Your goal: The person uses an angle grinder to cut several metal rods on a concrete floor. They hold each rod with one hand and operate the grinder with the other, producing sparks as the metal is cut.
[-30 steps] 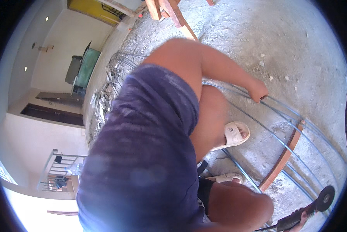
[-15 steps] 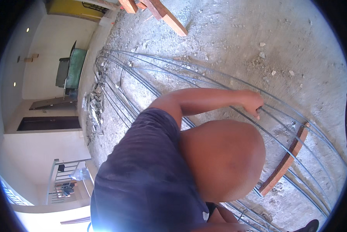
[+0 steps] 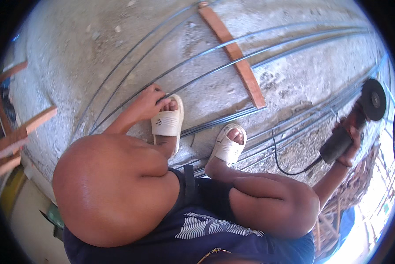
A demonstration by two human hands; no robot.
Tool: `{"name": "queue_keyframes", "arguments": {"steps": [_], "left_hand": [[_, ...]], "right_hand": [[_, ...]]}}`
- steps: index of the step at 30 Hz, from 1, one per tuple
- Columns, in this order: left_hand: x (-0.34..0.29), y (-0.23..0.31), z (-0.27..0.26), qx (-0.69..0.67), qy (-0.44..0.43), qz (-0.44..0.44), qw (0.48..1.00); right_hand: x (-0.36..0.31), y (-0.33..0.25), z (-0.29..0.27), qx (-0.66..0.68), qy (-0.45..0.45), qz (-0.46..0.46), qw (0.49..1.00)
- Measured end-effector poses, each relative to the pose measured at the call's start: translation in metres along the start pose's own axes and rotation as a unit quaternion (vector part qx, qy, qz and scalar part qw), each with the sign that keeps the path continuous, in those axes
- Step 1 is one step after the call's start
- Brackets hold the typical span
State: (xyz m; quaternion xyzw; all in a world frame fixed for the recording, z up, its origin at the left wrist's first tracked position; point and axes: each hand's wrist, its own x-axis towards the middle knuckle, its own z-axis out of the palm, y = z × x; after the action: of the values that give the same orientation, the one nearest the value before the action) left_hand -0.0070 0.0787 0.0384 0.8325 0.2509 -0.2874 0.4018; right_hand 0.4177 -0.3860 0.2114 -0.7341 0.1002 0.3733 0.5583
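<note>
Down on the concrete floor point(image 3: 96, 53), the person squats over a run of long steel rods point(image 3: 215, 66) that curve across the ground and pass over a flat wooden batten point(image 3: 237, 61). The left hand point(image 3: 147, 103) is closed around one rod just beside the left foot, which wears a pale slide sandal point(image 3: 167, 121); the other sandal point(image 3: 227, 147) sits on the rods a little to the right. The right hand point(image 3: 345, 141) is wrapped tight around the body of an angle grinder point(image 3: 360, 114), held out to the side and off the ground, its dark disc point(image 3: 373, 99) up near the rim of the view. A black cable point(image 3: 290, 165) trails from the grinder back across the rods toward the feet.

What worries me is how bare everything is. Toes stick out of both sandals right by the steel, and no glove shows on either hand, so sparks or a skidding disc could easily reach skin. The cable lies over the same rods and could be nicked. A rod gripped by one hand alone might also spring or roll.
</note>
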Motion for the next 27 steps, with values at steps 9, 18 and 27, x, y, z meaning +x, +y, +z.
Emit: {"name": "queue_keyframes", "arguments": {"steps": [9, 18, 27], "left_hand": [[0.018, -0.004, 0.001, 0.086, 0.277, 0.085, 0.953], [0.025, 0.040, 0.019, -0.124, 0.107, 0.104, 0.981], [0.054, 0.050, 0.043, -0.165, 0.106, 0.090, 0.976]], "right_hand": [[-0.005, 0.025, 0.060, -0.017, -0.005, -0.036, 0.999], [0.037, 0.030, 0.101, -0.119, -0.073, -0.074, 0.987], [0.077, 0.025, 0.153, -0.381, -0.165, -0.133, 0.900]]}}
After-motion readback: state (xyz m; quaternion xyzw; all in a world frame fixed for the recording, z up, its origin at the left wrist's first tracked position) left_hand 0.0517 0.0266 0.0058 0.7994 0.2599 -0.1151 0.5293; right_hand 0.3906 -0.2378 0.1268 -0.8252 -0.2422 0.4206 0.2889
